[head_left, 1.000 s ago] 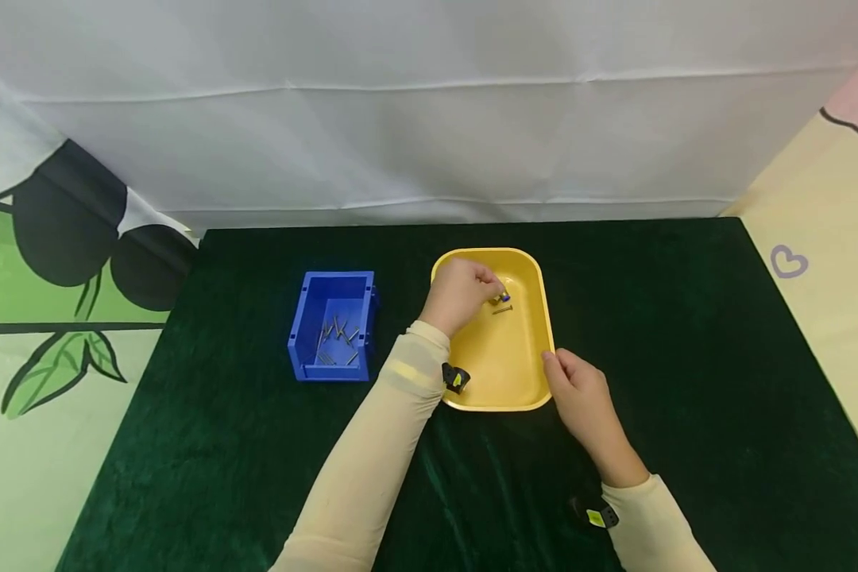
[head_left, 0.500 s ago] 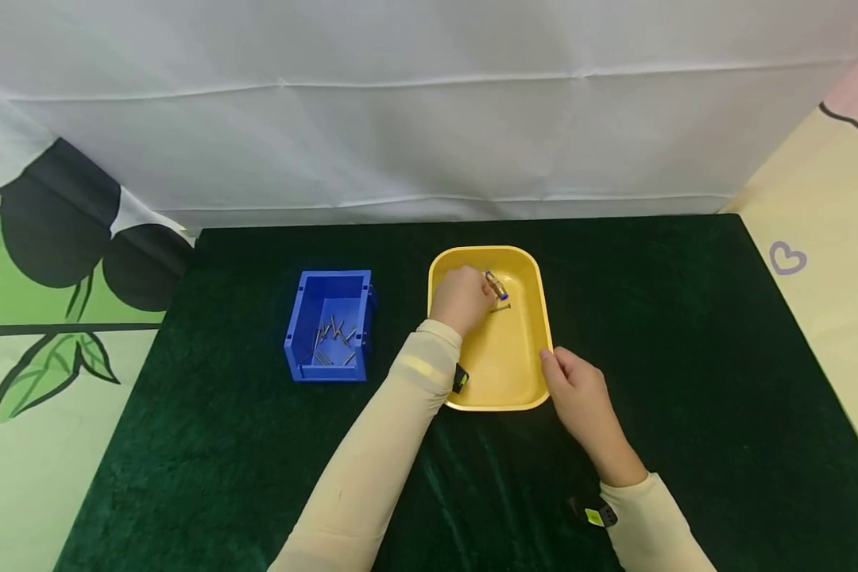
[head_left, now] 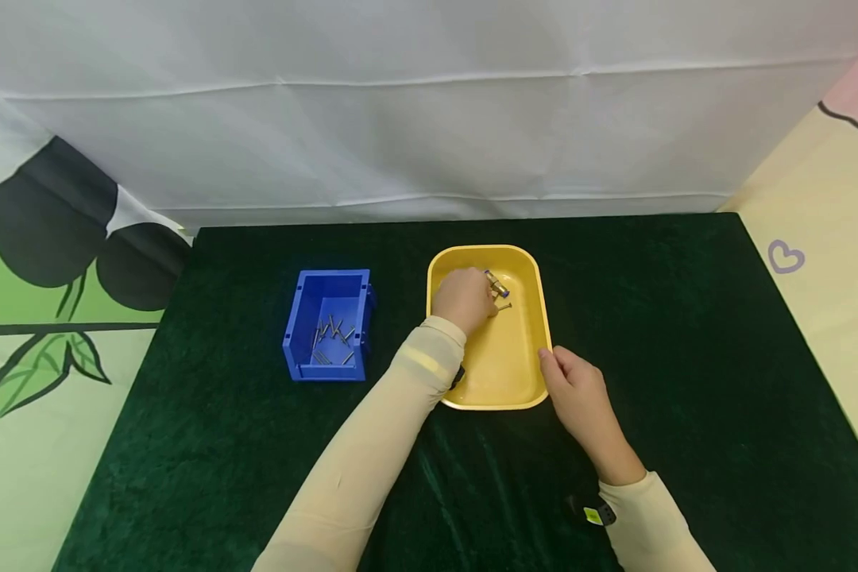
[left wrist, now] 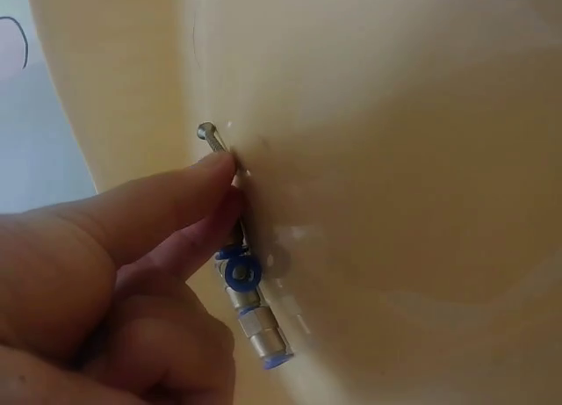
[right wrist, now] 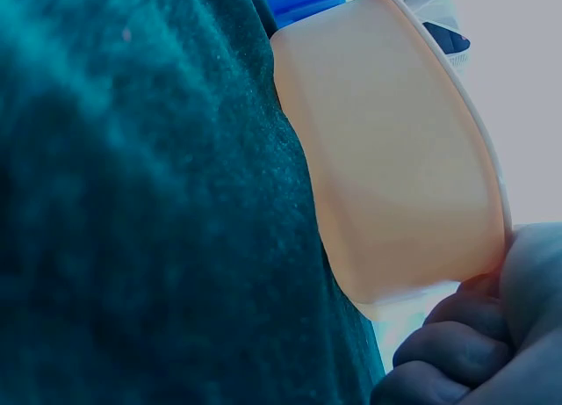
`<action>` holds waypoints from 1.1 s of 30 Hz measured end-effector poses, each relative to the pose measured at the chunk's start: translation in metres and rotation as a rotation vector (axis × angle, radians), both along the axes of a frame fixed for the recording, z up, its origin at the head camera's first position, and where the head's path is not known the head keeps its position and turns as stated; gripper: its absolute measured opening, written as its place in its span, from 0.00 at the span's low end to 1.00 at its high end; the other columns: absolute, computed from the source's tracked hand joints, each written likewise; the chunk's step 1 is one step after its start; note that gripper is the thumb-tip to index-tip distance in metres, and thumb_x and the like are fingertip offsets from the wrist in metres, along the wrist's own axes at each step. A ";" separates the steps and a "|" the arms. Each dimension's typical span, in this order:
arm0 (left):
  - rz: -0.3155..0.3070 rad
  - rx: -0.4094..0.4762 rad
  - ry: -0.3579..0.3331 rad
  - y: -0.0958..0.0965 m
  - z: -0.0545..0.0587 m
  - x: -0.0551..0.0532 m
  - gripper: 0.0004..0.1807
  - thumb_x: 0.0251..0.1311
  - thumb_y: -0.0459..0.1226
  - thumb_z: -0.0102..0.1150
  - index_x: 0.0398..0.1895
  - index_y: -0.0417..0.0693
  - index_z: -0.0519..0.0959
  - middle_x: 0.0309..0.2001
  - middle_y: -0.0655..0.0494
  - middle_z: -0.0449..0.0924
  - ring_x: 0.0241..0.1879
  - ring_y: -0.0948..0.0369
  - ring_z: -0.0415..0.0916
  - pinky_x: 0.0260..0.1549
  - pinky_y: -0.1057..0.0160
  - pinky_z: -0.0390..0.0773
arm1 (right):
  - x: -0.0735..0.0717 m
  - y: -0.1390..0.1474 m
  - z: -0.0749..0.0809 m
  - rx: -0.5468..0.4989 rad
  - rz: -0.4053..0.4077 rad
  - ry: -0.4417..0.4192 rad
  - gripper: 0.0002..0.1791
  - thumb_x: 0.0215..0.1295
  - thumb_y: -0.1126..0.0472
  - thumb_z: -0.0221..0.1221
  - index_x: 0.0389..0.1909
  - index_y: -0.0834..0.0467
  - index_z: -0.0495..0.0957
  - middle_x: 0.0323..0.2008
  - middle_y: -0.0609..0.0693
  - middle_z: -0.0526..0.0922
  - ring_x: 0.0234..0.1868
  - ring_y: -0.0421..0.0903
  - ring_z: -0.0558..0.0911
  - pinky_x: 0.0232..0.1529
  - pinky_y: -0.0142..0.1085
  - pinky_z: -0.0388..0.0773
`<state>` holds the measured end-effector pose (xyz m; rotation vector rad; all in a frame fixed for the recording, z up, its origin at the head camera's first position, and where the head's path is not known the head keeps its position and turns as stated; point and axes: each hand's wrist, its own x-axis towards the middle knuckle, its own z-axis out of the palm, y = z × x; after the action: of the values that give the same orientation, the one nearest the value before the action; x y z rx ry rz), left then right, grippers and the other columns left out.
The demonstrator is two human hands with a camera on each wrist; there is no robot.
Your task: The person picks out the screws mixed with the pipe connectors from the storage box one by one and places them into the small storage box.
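Note:
My left hand (head_left: 465, 300) reaches into a yellow tray (head_left: 508, 381). In the left wrist view its thumb and forefinger pinch a small metal screw (left wrist: 209, 134) at the tray's bottom, with the head sticking out past the fingertips. Beside those fingers lie metal push-in fittings with blue rings (left wrist: 256, 319), visible in the head view as fittings (head_left: 496, 284) near the tray's far end. My right hand (head_left: 579, 393) grips the tray's near right rim, thumb on top and fingers curled below the edge, as the right wrist view shows.
Left of the tray stands a blue bin (head_left: 326, 371) with several screws (head_left: 334, 328) inside. Both containers sit on a dark green cloth (head_left: 651, 318) covering the table. A white curtain (head_left: 429, 143) hangs behind the table's far edge.
My left hand has drawn back slightly from over the fittings, leaving them in sight, and its fingers have come to the screw. The right hand stays on the tray rim.

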<state>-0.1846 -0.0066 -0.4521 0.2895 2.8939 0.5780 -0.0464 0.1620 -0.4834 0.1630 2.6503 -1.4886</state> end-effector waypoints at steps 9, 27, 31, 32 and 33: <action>-0.088 -0.053 0.049 -0.001 0.000 0.007 0.18 0.62 0.35 0.61 0.14 0.50 0.71 0.15 0.59 0.64 0.20 0.61 0.68 0.24 0.65 0.69 | 0.001 -0.002 -0.001 0.006 0.005 -0.016 0.24 0.77 0.41 0.44 0.36 0.56 0.77 0.27 0.53 0.78 0.21 0.52 0.75 0.21 0.35 0.71; -0.020 0.311 -0.024 -0.019 0.045 0.035 0.11 0.67 0.39 0.60 0.26 0.47 0.83 0.24 0.57 0.76 0.23 0.61 0.72 0.23 0.68 0.72 | 0.002 0.001 0.000 -0.011 0.012 0.026 0.25 0.77 0.41 0.45 0.33 0.57 0.76 0.25 0.54 0.77 0.21 0.52 0.74 0.21 0.34 0.70; 0.006 0.351 -0.005 -0.027 0.057 0.041 0.09 0.67 0.40 0.60 0.30 0.47 0.84 0.26 0.57 0.78 0.22 0.61 0.72 0.22 0.68 0.72 | 0.002 0.000 0.001 -0.008 0.012 0.032 0.26 0.76 0.40 0.45 0.33 0.57 0.76 0.26 0.53 0.78 0.21 0.52 0.75 0.21 0.34 0.71; 0.011 0.351 0.007 -0.030 0.059 0.042 0.09 0.67 0.40 0.60 0.31 0.48 0.84 0.26 0.57 0.78 0.22 0.61 0.72 0.21 0.68 0.72 | 0.002 0.001 0.001 -0.008 0.011 0.033 0.26 0.76 0.40 0.45 0.33 0.57 0.77 0.26 0.53 0.78 0.21 0.53 0.75 0.21 0.34 0.71; 0.016 0.351 0.018 -0.033 0.061 0.043 0.08 0.66 0.40 0.61 0.32 0.48 0.85 0.26 0.57 0.79 0.21 0.60 0.72 0.20 0.68 0.71 | 0.002 0.001 0.001 -0.007 0.010 0.033 0.26 0.76 0.40 0.45 0.33 0.57 0.77 0.26 0.53 0.78 0.21 0.53 0.75 0.21 0.34 0.71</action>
<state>-0.1419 -0.0393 -0.3911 0.3187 2.8003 1.0924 -0.0448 0.1628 -0.4828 0.1245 2.6671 -1.5107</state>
